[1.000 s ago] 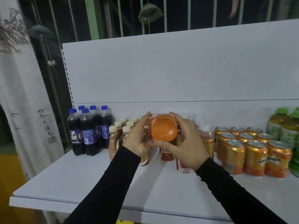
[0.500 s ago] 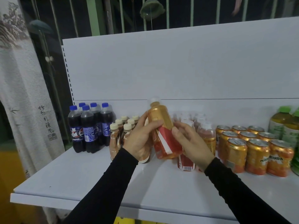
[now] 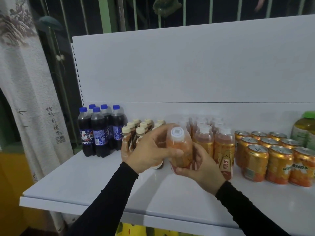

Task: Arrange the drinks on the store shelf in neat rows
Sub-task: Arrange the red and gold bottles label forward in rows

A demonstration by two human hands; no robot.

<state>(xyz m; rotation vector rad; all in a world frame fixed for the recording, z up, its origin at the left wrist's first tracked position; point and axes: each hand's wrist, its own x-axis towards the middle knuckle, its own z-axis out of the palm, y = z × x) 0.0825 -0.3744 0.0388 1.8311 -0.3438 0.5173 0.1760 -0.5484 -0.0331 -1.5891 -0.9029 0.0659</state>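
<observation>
Both my hands hold one orange drink bottle (image 3: 181, 150) with a clear cap, tilted so its cap faces me, just above the white shelf (image 3: 105, 183). My left hand (image 3: 150, 149) grips its left side, thumb across the front. My right hand (image 3: 201, 166) cups its lower right side. Behind it stand several matching orange bottles (image 3: 223, 147). Left of them are small brown bottles with cream caps (image 3: 132, 133) and dark Pepsi bottles (image 3: 98, 132). Orange Mirinda cans (image 3: 279, 162) stand in rows on the right.
Green-capped bottles (image 3: 305, 130) stand at the far right by the shelf's white back panel (image 3: 187, 65). A patterned curtain (image 3: 23, 92) hangs left of the shelf. The shelf's front edge (image 3: 85, 205) runs below my forearms.
The bottle went from bottom facing me, to lifted upright, to tilted with its cap toward me and lower near the shelf. My right hand shifted under its base.
</observation>
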